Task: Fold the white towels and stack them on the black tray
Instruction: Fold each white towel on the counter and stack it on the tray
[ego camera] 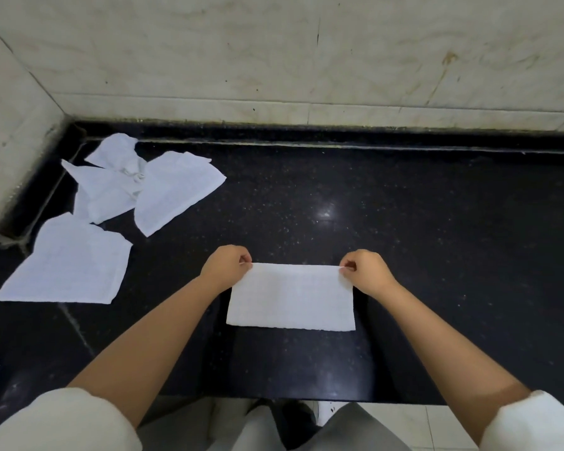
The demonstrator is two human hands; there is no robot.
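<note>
1. Black counter [437,255]: no black tray in view.
2. Unfolded towels [127,190]: well left of the fingers.
3. Folded towel [290,297]: flat, 1 fold apparently made.
4. Left hand [225,265], right hand [365,271]: fingertips pinched on its far corners; next likely fold 2.

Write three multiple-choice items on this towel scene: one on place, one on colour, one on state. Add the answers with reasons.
1. Where do the loose towels lie?
A. far left
B. far right
C. under the arms

2. What colour is the counter?
A. white
B. black
C. brown

3. How is the towel in front held?
A. bunched in one fist
B. hanging in mid-air
C. pinched at both far corners

Answers:
1 A, they lie by the corner of the tiled wall.
2 B, it is speckled black stone.
3 C, the left hand and right hand each pinch a corner while the towel lies flat.
</note>
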